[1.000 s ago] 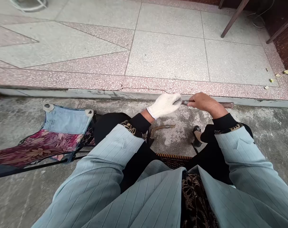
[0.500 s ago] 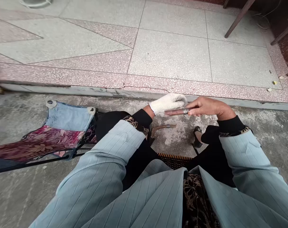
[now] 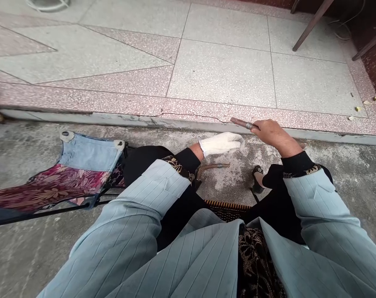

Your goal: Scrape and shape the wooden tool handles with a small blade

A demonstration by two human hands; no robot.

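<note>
My bare right hand (image 3: 270, 132) is closed round a brown stick (image 3: 239, 122) with silvery wire wound about it. One end of the stick points up and left over the step's edge; most of the rest is hidden by the hand and wrist. My left hand (image 3: 222, 143), in a white knitted glove, hovers lower and to the left, apart from the stick. Its fingers are curled together, and whether anything is inside them does not show. Below the glove is a bent brown rod (image 3: 211, 166) with a similar wire band, near my left knee.
A raised terrazzo step (image 3: 225, 74) runs across in front of my hands. A folding chair (image 3: 85, 153) with denim and floral cloth stands on the left. Wooden furniture legs (image 3: 312, 27) are at the upper right, with pale yellow scraps (image 3: 358, 109) near the wall.
The gloved hand was at the stick's wire-wound part; it has come away and lowered. My right hand has swung the stick's free end across the glove, then up toward the step.
</note>
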